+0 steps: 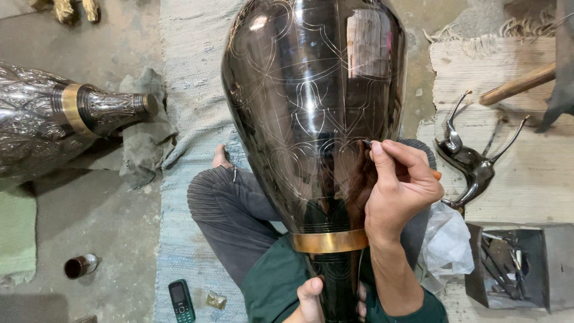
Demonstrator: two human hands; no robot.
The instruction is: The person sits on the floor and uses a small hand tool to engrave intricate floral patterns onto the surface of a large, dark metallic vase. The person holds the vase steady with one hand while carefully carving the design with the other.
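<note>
Dark, shiny metal makes up the big vase (311, 113) that leans across the person's lap. Thin pale lines are scratched into it, making leaf and heart shapes. A gold band (329, 241) goes around its thin neck.

The right hand (399, 188) rests on the side of the vase, just above the gold band. Its fingers are curled tight and pinch a thin pointed tool (366, 142). The tip of the tool touches the vase. A bit of orange, most likely the other end of the tool, sticks out behind the hand.

The left hand (311, 301) is low down, below the gold band. It is closed around the thin neck of the vase, with the thumb in front. The rest of this hand is cut off by the picture's edge.

Right of the right hand, a shiny metal deer (469, 161) lies on a pale mat. Below it sits a grey box of tools (508, 266). Left of the left hand, a small phone (181, 299) lies on a woven rug. Far off to the left lies another vase, silver and bumpy (54, 116).
</note>
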